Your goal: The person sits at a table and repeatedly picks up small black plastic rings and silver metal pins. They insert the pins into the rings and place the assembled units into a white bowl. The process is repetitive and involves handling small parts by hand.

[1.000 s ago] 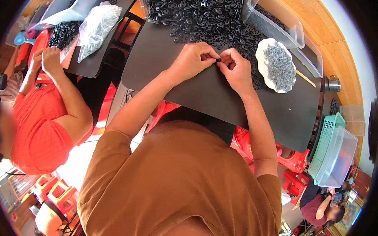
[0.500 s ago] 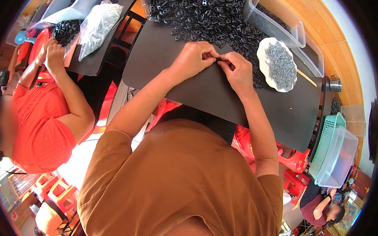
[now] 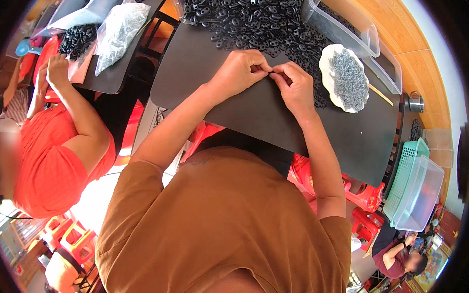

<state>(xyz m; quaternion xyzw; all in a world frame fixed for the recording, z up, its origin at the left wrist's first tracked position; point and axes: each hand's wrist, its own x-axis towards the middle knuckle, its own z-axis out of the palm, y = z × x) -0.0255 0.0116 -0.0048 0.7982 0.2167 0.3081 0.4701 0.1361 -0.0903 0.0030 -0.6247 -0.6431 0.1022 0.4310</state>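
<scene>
Fingertips closing over one black piece

Left hand (image 3: 246, 67) is pinching a small black piece (image 3: 270, 73), mostly hidden, at 1 o'clock from view centre. Right hand (image 3: 297, 86) is meeting it from 4 o'clock; cannot tell whether it is gripping. Versus one second ago, right fingertips are sitting closer and less of the piece is showing, suggesting finer two-handed handling. Black pile (image 3: 254, 20) is lying at 12 o'clock from the hands, white bowl (image 3: 326, 72) at 3.

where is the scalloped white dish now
In the head view, the scalloped white dish sits on the dark table, to the right of the right hand, beside the black two-holed pieces.
</scene>
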